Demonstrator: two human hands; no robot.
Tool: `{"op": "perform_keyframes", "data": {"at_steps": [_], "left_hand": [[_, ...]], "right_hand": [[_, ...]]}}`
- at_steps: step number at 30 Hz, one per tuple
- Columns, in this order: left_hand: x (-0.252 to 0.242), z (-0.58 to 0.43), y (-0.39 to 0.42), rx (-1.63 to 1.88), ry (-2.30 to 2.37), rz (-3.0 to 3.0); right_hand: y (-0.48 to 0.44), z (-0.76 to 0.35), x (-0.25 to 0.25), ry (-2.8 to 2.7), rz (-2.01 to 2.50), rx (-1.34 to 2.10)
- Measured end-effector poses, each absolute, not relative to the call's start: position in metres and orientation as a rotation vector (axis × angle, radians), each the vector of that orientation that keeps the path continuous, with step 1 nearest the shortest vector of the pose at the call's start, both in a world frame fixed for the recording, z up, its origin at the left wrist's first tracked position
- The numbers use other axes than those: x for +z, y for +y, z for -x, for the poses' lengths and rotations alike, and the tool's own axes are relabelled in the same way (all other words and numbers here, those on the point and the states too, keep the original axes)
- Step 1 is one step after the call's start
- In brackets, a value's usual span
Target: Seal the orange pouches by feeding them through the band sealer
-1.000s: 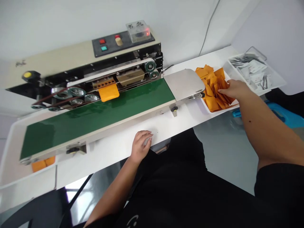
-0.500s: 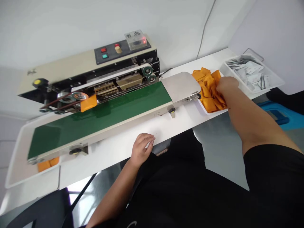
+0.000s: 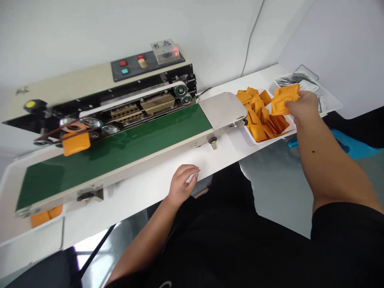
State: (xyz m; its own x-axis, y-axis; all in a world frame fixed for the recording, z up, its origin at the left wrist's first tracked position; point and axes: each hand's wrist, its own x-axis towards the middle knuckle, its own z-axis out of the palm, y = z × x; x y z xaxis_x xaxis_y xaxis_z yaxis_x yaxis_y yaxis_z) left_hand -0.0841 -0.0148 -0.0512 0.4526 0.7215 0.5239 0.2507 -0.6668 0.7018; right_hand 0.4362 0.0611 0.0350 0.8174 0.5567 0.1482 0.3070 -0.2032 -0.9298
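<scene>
From my remote station, I keep my right hand (image 3: 304, 106) clamped on a flat orange pouch (image 3: 284, 101) near a white plastic tray (image 3: 293, 124) of orange pouches (image 3: 258, 120); my left hand (image 3: 182, 184), thumb and fingers apart, is beside a beige metal machine (image 3: 75, 76) with a green belt (image 3: 135, 148).

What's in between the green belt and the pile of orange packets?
A flat metal plate lies between the green belt and the pile; the head view shows it.
</scene>
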Motion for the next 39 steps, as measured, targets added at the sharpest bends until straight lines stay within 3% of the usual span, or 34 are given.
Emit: {"op": "perform_keyframes", "data": {"at_steps": [6,13,22,29,39], "left_hand": [[-0.036,0.024,-0.009,1.022,0.862,-1.572],[-0.014,-0.013,-0.004,1.094,0.710,-0.860],[-0.019,0.009,-0.019,1.161,0.816,-0.464],[-0.026,0.028,-0.022,1.286,0.811,-0.331],[-0.031,0.041,-0.024,1.398,0.850,-0.463]], "right_hand": [[0.011,-0.310,0.046,-0.748,1.385,0.600],[-0.036,-0.176,0.007,-1.001,1.190,1.187],[-0.042,-0.150,-0.032,-1.405,1.522,0.840],[-0.046,-0.129,-0.021,-1.564,1.531,0.912],[-0.047,-0.116,-0.023,-1.174,1.405,1.149]]}}
